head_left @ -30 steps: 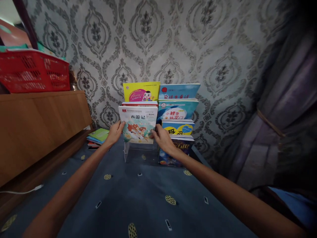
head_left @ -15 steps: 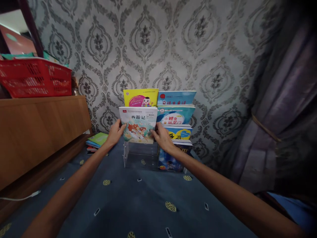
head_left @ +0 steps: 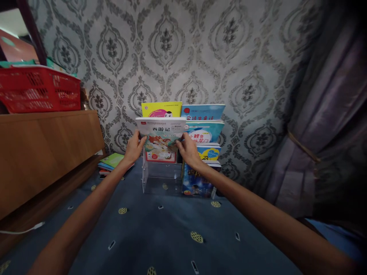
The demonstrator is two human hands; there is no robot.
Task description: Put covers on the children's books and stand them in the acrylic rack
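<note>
Between my two hands is a white-topped book (head_left: 161,134) with Chinese characters and a painted scene on its cover, its top edge tipped toward me. My left hand (head_left: 135,146) grips its left edge, thumb in front. On the right edge, my right hand (head_left: 189,149) pinches it the same way. A red-bordered book (head_left: 160,156) shows below it, and a yellow book (head_left: 149,109) stands behind. These are in the left column of a clear stepped rack (head_left: 145,177). The right column holds blue books (head_left: 210,110) and a dark blue book (head_left: 197,185) lowest.
A small pile of books (head_left: 113,160) lies left of the rack on the dark patterned cloth (head_left: 137,233). Farther left, a red basket (head_left: 43,89) stands on a wooden cabinet (head_left: 51,152). A white cable (head_left: 25,230) lies low at left. A tied curtain (head_left: 301,149) hangs at right.
Both hands have raised the white-topped book slightly and tilted its top toward me. The red-bordered book beneath has come into view. The camera has shifted a little.
</note>
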